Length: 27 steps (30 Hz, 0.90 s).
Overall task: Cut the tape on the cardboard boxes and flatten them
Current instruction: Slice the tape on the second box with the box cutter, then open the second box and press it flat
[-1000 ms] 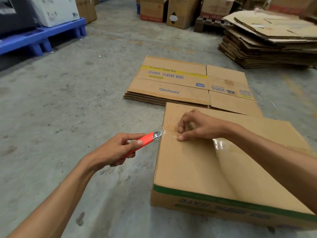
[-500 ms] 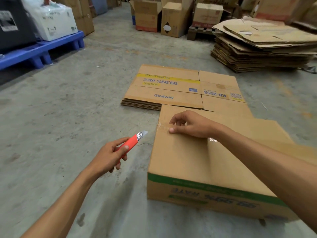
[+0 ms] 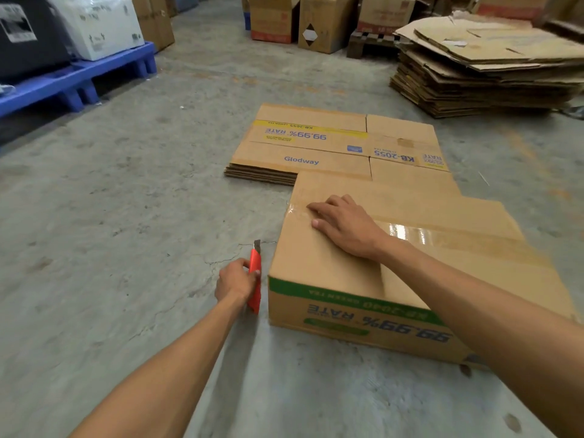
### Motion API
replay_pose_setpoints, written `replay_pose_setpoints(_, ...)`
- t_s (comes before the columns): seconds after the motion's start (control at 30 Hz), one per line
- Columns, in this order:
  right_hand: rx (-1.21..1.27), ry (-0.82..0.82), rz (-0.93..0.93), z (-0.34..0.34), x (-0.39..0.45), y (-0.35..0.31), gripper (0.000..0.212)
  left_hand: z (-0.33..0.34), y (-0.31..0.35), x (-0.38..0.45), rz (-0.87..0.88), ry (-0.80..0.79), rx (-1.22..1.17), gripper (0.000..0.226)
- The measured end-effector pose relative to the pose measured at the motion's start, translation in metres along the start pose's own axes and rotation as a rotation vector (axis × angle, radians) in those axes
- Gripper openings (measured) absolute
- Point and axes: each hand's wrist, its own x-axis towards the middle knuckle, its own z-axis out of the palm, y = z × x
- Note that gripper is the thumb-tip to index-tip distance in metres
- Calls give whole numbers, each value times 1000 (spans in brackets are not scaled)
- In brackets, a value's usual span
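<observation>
On floor, taped cardboard box, right hand atop

We're looking from head height, forward and steeply down, close over the cardboard box on the concrete floor, stacks beyond.

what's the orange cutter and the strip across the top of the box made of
Orange utility knife: looks like smooth matte plastic, with a grey, seemingly metal blade at its tip. Strip of clear tape on the brown cardboard box: probably glossy plastic film, given the bright glare.
</observation>
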Motion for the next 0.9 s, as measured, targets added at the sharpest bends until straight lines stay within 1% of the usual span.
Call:
replay_pose_setpoints(0.1,-49,5,-41,2,-8,5,61,1,8,1,-39,68,117,26)
replay_pose_setpoints(0.2,-56,15,-74,3,-12,8,64,-1,10,5,-43,66,176,31)
replay_pose_setpoints(0.23,-51,13,-72,3,-13,8,64,-4,11,6,-35,87,192,35)
replay_pose_setpoints(0.3,-15,3,-44,2,-19,13,66,-15,20,7,45,150,104,35)
replay_pose_setpoints(0.33,-3,-7,-25,0,-24,16,69,-21,28,5,118,152,-4,35)
replay_pose_setpoints(0.37,-11,-17,-2,-4,-30,20,72,-27,38,0,199,114,-123,37)
replay_pose_setpoints(0.4,-38,-29,29,-10,-38,26,78,-33,51,-8,267,42,-230,40)
replay_pose_setpoints(0.47,-133,-38,132,-24,-58,42,90,-45,76,-29,325,-110,-335,46)
replay_pose_setpoints(0.5,-172,-28,214,-32,-68,52,91,-48,86,-41,325,-149,-337,47)
replay_pose_setpoints(0.53,-190,-10,316,-40,-80,63,91,-51,92,-51,323,-159,-324,47)
replay_pose_setpoints(0.6,-166,31,571,-54,-108,87,90,-56,97,-69,351,-124,-261,47)
replay_pose_setpoints(0.67,-111,48,848,-66,-141,109,99,-61,100,-80,400,-102,-207,47)
replay_pose_setpoints(0.73,9,100,1069,-75,-171,131,109,-64,106,-84,366,-96,-198,47)
replay_pose_setpoints(0.77,99,138,1125,-79,-183,140,113,-66,110,-83,314,-108,-234,47)
replay_pose_setpoints(0.8,190,174,1137,-83,-192,148,116,-69,116,-84,258,-133,-310,46)
replay_pose_setpoints(0.83,270,210,1121,-87,-197,153,119,-72,121,-82,204,-161,-393,43)
replay_pose_setpoints(0.9,362,308,1064,-96,-200,154,118,-81,129,-83,167,-205,-483,43)
